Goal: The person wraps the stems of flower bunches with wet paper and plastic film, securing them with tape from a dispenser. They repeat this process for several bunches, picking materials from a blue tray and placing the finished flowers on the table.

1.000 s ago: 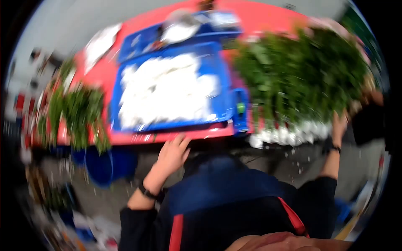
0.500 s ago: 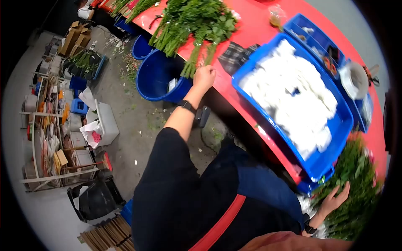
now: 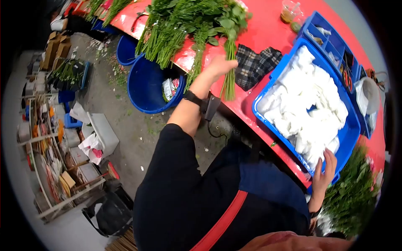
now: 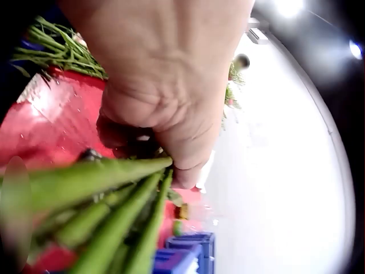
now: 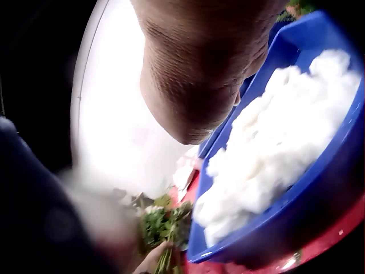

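My left hand [image 3: 218,67] grips a bunch of leafy green stems [image 3: 228,85] over the red table's near edge, cut ends toward me. In the left wrist view the thick stems [image 4: 108,228] run out from under the thumb; the other fingers are mostly hidden. A blue tray [image 3: 354,129] full of white cotton-like wads [image 3: 307,108] sits to the right. Over its near corner is my right hand [image 3: 324,173], fingers loosely extended beside the wads. The right wrist view shows this hand [image 5: 194,80] by the tray's side, its fingertips hidden.
More cut greenery [image 3: 180,29] lies on the table's left part, above a large blue bucket [image 3: 138,90]. A dark checked cloth [image 3: 253,67] lies between greenery and tray. Behind the tray stands a divided blue organizer [image 3: 331,39]. Wrapped leafy bunches [image 3: 351,196] lie at the right.
The view has swung left from the tray. My left hand has moved from the table edge to the stems and now holds a bunch. The right has moved from the right-hand greenery to the tray.
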`<state>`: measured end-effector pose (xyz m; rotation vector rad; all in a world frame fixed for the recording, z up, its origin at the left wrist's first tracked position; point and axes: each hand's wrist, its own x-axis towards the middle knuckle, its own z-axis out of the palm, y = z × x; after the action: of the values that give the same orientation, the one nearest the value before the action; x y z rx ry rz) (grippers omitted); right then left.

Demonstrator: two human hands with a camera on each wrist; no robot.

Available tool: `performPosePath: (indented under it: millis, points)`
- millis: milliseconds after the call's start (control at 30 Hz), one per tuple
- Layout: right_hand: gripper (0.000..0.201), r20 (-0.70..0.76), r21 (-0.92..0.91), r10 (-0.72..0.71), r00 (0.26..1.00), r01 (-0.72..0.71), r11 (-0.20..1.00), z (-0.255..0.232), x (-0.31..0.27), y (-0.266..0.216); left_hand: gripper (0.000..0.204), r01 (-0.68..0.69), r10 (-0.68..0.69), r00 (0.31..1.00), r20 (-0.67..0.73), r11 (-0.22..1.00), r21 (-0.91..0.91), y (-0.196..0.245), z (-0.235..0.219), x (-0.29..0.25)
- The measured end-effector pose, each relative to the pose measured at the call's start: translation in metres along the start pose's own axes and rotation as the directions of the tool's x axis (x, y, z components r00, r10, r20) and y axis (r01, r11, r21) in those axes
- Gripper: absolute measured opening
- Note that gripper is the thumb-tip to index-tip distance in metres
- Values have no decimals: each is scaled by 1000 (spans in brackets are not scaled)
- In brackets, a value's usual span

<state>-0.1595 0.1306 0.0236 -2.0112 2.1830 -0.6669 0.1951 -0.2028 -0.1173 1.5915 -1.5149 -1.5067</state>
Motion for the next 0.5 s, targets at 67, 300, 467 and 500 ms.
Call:
performPosePath:
  millis: [67, 300, 467, 500]
  points:
    - [21, 12, 146, -60, 998, 58, 988, 9, 31, -34, 24, 36, 6, 988, 156, 962, -270, 32, 8, -9]
    - [45, 665, 719, 11, 747, -644, 260, 85, 106, -86, 32, -89, 397, 857, 328, 741, -666, 85, 91, -54]
    - [25, 731, 682, -100, 675, -726, 87, 74, 90, -105, 41, -347, 563, 770, 301, 765, -543, 106, 107, -86]
    - [24, 694, 718, -98, 713, -678, 154, 75, 85, -100, 37, -535, 591, 745, 308, 806, -254, 109, 96, -92]
